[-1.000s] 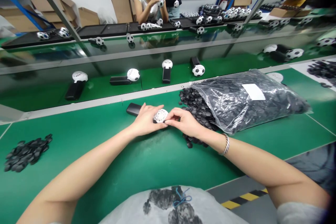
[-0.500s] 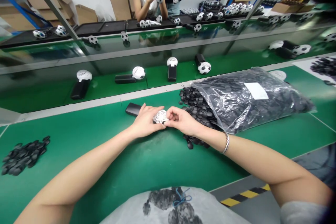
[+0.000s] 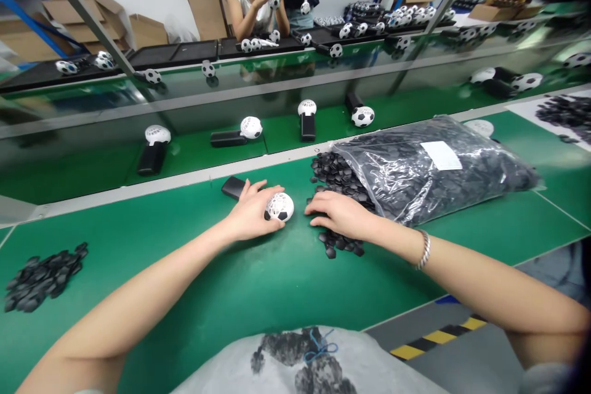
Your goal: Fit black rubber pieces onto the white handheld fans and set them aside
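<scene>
My left hand (image 3: 252,212) is wrapped round a white ball-shaped piece (image 3: 281,207) with black patches on its lower side. A black handle (image 3: 233,188) sticks out beyond the fingers of that hand; its join with the ball is hidden. Over the left edge of a pile of small black pieces (image 3: 339,167) is my right hand (image 3: 339,212), its fingers bent and a little apart, with nothing visible between them. The pile spills from the mouth of a clear plastic bag (image 3: 406,181) full of the same pieces.
Another heap of black pieces (image 3: 44,277) lies at the far left of the green table (image 3: 221,314). Beyond the table's rail, several ball-topped black handles (image 3: 308,126) lie on a green belt (image 3: 189,154). Across it are people and black trays (image 3: 196,52).
My right hand has left the ball and moved right to the black pile, its fingers opening. My left hand still holds the ball. The items on the belt have shifted slightly right in view.
</scene>
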Available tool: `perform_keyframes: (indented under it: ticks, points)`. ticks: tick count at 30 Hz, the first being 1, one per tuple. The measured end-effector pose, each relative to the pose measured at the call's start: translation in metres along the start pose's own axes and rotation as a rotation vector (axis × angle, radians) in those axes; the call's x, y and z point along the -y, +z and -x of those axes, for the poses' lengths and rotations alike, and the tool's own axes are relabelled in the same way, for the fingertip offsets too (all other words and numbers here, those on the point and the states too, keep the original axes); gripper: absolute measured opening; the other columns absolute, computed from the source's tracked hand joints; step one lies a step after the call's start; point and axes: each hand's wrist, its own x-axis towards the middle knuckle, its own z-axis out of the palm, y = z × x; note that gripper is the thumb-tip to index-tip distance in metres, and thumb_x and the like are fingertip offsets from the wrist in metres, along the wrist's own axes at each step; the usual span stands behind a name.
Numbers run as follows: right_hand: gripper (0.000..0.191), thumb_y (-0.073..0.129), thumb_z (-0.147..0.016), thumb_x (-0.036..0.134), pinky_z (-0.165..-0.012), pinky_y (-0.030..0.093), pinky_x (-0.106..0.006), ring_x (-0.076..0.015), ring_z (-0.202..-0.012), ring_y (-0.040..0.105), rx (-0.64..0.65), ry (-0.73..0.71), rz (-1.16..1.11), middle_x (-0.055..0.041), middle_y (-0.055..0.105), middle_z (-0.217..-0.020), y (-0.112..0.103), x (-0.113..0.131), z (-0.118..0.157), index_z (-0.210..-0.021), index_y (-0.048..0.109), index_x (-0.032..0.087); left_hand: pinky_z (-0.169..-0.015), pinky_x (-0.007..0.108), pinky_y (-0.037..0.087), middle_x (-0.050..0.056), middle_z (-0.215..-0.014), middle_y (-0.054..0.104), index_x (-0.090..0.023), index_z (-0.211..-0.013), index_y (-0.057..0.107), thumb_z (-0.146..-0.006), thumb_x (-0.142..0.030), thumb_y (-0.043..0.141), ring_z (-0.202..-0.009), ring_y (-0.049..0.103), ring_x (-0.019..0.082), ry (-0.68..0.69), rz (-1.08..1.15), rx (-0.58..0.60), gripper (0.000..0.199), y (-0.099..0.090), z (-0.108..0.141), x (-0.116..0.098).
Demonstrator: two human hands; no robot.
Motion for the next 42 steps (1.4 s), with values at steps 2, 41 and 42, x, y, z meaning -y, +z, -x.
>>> perform_keyframes:
  ticks: [2,41,42]
  points:
    - [0.011,0.056,-0.078,0.021,-0.072,0.041,-0.029,-0.0182,-0.086,0.053,0.024,-0.023,0.218,-0.0066,0.058,-0.087,0.002,-0.003,0.006,-0.087,0.063,0.017,-0.104,0.058,0.001,0.008,-0.131,0.043,-0.02,-0.125,0.04,-0.063,-0.054,0.061,-0.128,0.018,0.034,-0.05,-0.026,-0.06,0.074,0.003,0.003,-0.003]
    - [0.007,0.061,-0.074,0.015,-0.077,0.043,-0.025,-0.0117,-0.08,0.057,-0.191,-0.231,-0.341,-0.0012,0.064,-0.08,0.012,0.029,-0.039,-0.077,0.067,0.018,-0.108,0.046,0.017,0.012,-0.135,0.036,-0.011,-0.125,0.036,-0.072,-0.027,0.059,-0.134,0.006,0.027,-0.018,0.32,0.015,0.06,0.001,0.01,-0.004]
    - [0.007,0.061,-0.074,0.015,-0.078,0.043,-0.025,-0.0118,-0.08,0.057,-0.188,-0.24,-0.337,-0.0013,0.064,-0.08,0.012,0.029,-0.039,-0.077,0.067,0.019,-0.108,0.045,0.016,0.012,-0.135,0.036,-0.011,-0.125,0.036,-0.071,-0.027,0.059,-0.134,0.006,0.027,-0.024,0.326,0.016,0.061,0.001,0.01,-0.005]
